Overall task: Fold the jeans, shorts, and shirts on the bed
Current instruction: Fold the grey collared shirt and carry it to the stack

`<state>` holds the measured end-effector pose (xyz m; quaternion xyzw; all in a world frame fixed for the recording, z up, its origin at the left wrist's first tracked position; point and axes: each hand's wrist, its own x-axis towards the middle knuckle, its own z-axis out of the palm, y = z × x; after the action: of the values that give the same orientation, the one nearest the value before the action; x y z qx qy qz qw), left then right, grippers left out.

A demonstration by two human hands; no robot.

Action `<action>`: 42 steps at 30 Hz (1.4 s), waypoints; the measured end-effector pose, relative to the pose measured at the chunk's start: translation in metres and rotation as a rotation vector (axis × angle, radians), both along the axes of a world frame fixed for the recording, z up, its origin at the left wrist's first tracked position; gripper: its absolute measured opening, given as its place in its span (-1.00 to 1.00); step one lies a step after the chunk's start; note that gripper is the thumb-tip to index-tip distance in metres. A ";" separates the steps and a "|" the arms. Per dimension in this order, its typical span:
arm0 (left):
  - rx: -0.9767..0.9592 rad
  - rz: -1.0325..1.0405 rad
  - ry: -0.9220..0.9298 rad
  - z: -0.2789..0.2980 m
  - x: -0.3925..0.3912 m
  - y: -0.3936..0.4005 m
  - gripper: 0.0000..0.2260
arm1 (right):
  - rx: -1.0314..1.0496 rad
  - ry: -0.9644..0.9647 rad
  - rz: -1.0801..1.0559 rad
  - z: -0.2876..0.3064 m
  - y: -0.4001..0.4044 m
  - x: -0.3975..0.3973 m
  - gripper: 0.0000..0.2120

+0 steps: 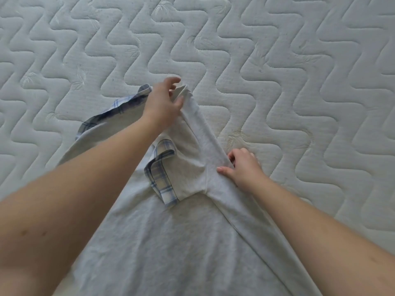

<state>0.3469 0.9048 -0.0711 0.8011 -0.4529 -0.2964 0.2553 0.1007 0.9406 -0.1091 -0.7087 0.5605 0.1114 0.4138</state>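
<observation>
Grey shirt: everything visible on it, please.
The grey shirt looks like soft heathered jersey with a blue-and-white plaid collar and a plaid-trimmed sleeve edge at upper left. It lies spread on the quilted mattress, collar away from the camera, its near part running out of frame. The right sleeve is stretched out into a raised strip: the left hand pinches its cuff end, and the right hand grips the fabric near the shoulder seam. The left forearm crosses over the body.
</observation>
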 end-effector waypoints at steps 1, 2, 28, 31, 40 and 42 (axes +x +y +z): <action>-0.077 0.017 -0.050 0.006 -0.008 0.011 -0.66 | -0.002 0.003 0.003 -0.001 0.001 0.000 -0.66; -0.143 0.038 -0.058 0.012 -0.017 0.025 -0.70 | -0.004 0.005 0.007 -0.002 0.001 -0.001 -0.66; 0.450 0.448 1.135 0.002 -0.279 0.232 -0.66 | -0.027 0.031 -0.806 0.039 0.268 -0.243 -0.77; 0.516 0.407 1.101 0.002 -0.304 0.252 -0.74 | -0.014 0.051 -0.938 0.042 0.299 -0.252 -0.75; 0.489 0.443 0.936 0.017 -0.304 0.297 -0.95 | 0.548 -0.373 -1.598 0.052 0.338 -0.240 -0.56; 0.475 0.444 0.900 0.018 -0.299 0.303 -0.93 | 0.518 -0.350 -1.637 0.050 0.340 -0.237 -0.51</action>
<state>0.0482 1.2075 -0.0530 0.7072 -0.0400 -0.6425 0.2923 -0.1364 1.2811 -0.0590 0.0254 0.7785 -0.2071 0.5919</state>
